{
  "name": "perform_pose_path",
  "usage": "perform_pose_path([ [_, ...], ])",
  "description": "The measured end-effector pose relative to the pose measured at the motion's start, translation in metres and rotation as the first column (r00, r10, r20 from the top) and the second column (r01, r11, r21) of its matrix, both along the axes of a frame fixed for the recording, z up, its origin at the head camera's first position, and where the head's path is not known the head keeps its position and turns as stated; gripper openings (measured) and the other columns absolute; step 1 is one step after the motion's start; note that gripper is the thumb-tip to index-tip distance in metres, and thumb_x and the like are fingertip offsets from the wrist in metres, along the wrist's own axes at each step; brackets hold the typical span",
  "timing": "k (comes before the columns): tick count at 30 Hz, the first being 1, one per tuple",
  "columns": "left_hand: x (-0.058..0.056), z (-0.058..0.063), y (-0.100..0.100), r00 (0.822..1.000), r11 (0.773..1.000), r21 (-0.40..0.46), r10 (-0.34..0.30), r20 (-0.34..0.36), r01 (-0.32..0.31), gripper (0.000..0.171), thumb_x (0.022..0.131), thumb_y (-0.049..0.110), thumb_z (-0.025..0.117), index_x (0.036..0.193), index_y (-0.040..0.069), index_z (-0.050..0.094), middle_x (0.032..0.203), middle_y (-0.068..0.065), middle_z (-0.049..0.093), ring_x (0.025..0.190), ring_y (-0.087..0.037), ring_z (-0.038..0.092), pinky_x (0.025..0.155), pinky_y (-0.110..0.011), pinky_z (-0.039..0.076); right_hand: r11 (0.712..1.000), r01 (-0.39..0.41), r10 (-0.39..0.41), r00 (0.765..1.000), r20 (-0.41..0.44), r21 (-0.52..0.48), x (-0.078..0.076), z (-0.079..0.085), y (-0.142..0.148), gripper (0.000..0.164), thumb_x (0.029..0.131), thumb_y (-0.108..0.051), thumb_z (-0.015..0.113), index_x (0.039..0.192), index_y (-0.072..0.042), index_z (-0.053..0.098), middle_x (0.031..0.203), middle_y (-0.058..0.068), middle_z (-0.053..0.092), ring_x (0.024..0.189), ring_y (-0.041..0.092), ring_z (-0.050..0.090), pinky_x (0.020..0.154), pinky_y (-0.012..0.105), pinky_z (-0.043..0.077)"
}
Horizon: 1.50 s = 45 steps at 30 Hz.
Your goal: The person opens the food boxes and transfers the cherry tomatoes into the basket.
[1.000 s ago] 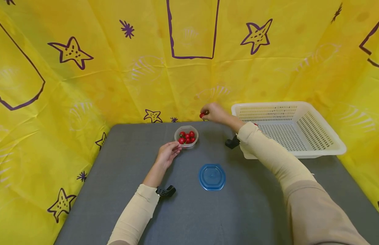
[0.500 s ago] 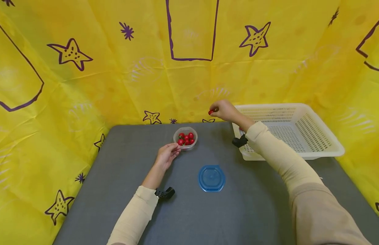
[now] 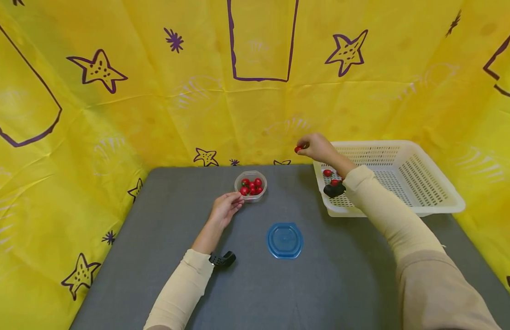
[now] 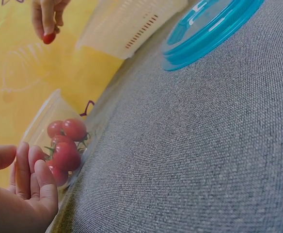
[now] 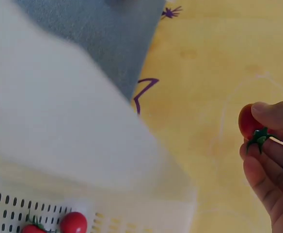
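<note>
In the head view my left hand (image 3: 227, 210) is at the near rim of a small clear plastic container (image 3: 261, 196), with thumb and fingertips gripping its edge. Several red cherry tomatoes (image 4: 66, 155) with green stems lie inside it. My right hand (image 3: 318, 147) pinches one cherry tomato (image 5: 248, 121) between thumb and fingers, its green calyx showing in the right wrist view. That hand is raised near the back left corner of a white perforated basket (image 3: 438, 208). More cherry tomatoes (image 3: 327, 173) sit in the basket's left end, partly hidden by my right forearm and its wrist camera.
A blue lid (image 3: 285, 240) lies flat on the grey table (image 3: 255, 293), nearer to me than the container. Behind the table's far edge hangs a yellow cloth (image 3: 255, 110) with purple drawings, which also runs down both sides.
My right hand has moved right with the cherry tomato, from between container and basket to the basket's back left corner. Tomatoes in the basket show more now. My left hand stays put.
</note>
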<state>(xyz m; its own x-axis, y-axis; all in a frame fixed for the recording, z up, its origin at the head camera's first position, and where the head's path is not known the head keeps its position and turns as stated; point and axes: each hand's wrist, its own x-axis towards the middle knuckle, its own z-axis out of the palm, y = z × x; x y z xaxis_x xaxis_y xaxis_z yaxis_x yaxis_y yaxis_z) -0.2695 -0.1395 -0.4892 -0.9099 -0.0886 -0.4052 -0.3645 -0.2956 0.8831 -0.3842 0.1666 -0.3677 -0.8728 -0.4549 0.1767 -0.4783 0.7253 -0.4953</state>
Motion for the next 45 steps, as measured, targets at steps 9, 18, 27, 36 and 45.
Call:
perform_pose_path([
  [9, 0.001, 0.0, 0.001, 1.0, 1.0, -0.015, 0.0, 0.0, 0.0, 0.027, 0.096, 0.012, 0.06, 0.117, -0.004, 0.058, 0.076, 0.005, 0.067, 0.073, -0.007, 0.065, 0.073, -0.02, 0.054, 0.999, 0.037, -0.036, 0.999, 0.027, -0.011, 0.001, -0.004, 0.017, 0.023, 0.085, -0.008, 0.072, 0.103, 0.007, 0.069, 0.101, 0.024, 0.07, 0.092, 0.035, 0.065, 0.087, 0.048, 0.05],
  [18, 0.0, -0.002, 0.0, 1.0, 1.0, -0.012, 0.004, -0.007, -0.004, 0.027, 0.096, 0.012, 0.059, 0.117, -0.005, 0.058, 0.076, 0.005, 0.067, 0.072, -0.007, 0.065, 0.076, -0.022, 0.054, 0.996, 0.085, -0.084, 0.996, 0.04, -0.018, 0.0, -0.009, 0.031, 0.025, 0.085, -0.011, 0.071, 0.104, 0.006, 0.069, 0.102, 0.024, 0.07, 0.092, 0.036, 0.065, 0.086, 0.049, 0.051],
  [27, 0.0, -0.003, -0.001, 1.0, 1.0, -0.008, -0.002, -0.004, 0.002, 0.028, 0.097, 0.013, 0.059, 0.118, -0.005, 0.057, 0.077, 0.004, 0.067, 0.073, -0.007, 0.065, 0.075, -0.021, 0.054, 0.991, 0.134, -0.133, 0.989, 0.059, -0.021, 0.002, -0.007, 0.052, 0.028, 0.088, -0.011, 0.068, 0.109, 0.007, 0.067, 0.105, 0.027, 0.069, 0.096, 0.04, 0.063, 0.087, 0.051, 0.049],
  [36, 0.0, -0.002, -0.001, 1.0, 1.0, -0.01, -0.001, -0.003, 0.001, 0.027, 0.096, 0.013, 0.059, 0.117, -0.004, 0.057, 0.077, 0.004, 0.067, 0.073, -0.007, 0.065, 0.073, -0.02, 0.054, 0.983, 0.183, -0.182, 0.982, 0.059, -0.016, 0.006, -0.01, 0.077, 0.03, 0.089, -0.013, 0.068, 0.11, 0.008, 0.067, 0.108, 0.028, 0.068, 0.097, 0.04, 0.063, 0.086, 0.052, 0.049],
  [45, 0.001, 0.0, 0.0, 1.0, 1.0, -0.01, 0.006, -0.006, -0.006, 0.024, 0.096, 0.012, 0.059, 0.115, -0.004, 0.058, 0.076, 0.005, 0.067, 0.072, -0.007, 0.065, 0.07, -0.019, 0.054, 0.973, 0.231, -0.231, 0.969, 0.092, 0.008, 0.009, -0.013, 0.095, 0.028, 0.09, -0.012, 0.067, 0.108, 0.01, 0.066, 0.107, 0.03, 0.067, 0.096, 0.041, 0.062, 0.085, 0.052, 0.048],
])
